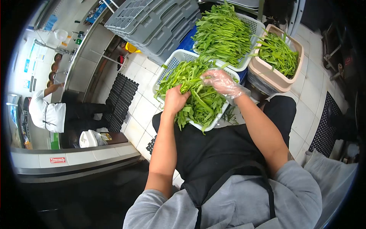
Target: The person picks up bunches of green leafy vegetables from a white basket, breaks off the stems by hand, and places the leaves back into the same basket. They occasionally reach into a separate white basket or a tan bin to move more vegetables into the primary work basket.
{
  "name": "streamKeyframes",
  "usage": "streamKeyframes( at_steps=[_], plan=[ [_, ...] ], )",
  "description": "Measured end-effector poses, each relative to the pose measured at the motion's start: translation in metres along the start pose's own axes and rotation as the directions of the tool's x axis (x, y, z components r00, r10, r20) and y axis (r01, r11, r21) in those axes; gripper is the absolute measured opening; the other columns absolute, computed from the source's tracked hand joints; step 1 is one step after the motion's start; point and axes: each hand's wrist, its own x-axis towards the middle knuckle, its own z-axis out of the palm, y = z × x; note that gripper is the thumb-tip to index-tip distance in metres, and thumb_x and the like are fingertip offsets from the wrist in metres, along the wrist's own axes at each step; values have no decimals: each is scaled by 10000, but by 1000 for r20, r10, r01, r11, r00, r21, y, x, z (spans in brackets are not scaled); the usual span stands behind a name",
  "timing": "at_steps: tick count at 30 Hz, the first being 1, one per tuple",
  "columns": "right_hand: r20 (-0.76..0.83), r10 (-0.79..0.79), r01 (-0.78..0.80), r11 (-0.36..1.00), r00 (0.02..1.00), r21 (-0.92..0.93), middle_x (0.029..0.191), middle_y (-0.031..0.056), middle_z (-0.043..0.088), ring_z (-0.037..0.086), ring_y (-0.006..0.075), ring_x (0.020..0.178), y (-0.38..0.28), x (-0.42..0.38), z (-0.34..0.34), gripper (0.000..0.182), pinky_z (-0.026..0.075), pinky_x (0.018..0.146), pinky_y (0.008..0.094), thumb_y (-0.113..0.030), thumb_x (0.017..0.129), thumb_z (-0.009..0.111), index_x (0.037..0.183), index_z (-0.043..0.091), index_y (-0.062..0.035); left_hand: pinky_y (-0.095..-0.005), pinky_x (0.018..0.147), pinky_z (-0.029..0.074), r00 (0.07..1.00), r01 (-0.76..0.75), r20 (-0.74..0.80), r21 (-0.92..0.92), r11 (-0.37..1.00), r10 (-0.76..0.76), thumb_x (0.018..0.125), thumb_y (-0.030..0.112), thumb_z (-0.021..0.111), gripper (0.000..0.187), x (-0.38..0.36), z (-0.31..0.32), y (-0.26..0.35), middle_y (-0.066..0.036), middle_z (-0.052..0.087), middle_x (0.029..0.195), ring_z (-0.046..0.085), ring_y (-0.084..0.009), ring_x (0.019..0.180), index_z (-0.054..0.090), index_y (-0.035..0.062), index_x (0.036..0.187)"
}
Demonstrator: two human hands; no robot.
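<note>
A white perforated basket (171,59) in front of my knees holds loose leafy greens (202,100) with long stems, which look like water spinach. My bare left hand (176,98) is over the basket's near left part, its fingers closed around some stems. On the other side, my right hand (223,82) wears a clear plastic glove and pinches stems near the basket's far right. Behind stands a second white basket (256,28), heaped with neatly aligned greens (221,36). To its right, a beige bin (280,81) holds cut greens (278,55).
Stacked grey dishwasher racks (152,28) stand at the back left. A co-worker in a white shirt (47,112) stands at a steel counter on the left. Black rubber mats (120,97) lie on the white tile floor (139,124). Clear plastic sheeting (329,183) hangs at my right.
</note>
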Motion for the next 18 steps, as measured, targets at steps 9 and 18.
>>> streamKeyframes(
  at_steps=[9, 18],
  plan=[
    [-311, -646, 434, 726, 697, -534, 1115, 191, 707, 654, 365, 1090, -39, -14, -3, 216, 510, 927, 479, -201, 862, 671, 1036, 731, -89, -418, 758, 554, 1000, -29, -1, 116, 993, 30, 835, 168, 746, 275, -3, -40, 28, -196, 748, 873, 729, -309, 760, 741, 31, 1074],
    [-157, -533, 396, 767, 832, -505, 882, 161, 648, 637, 381, 912, -25, 7, -7, 93, 509, 814, 501, -131, 842, 619, 901, 616, -59, -481, 822, 538, 945, 165, -296, 74, 983, -136, 838, 194, 735, 270, -13, -52, 26, -243, 732, 942, 703, -424, 907, 728, 23, 1047]
  ],
)
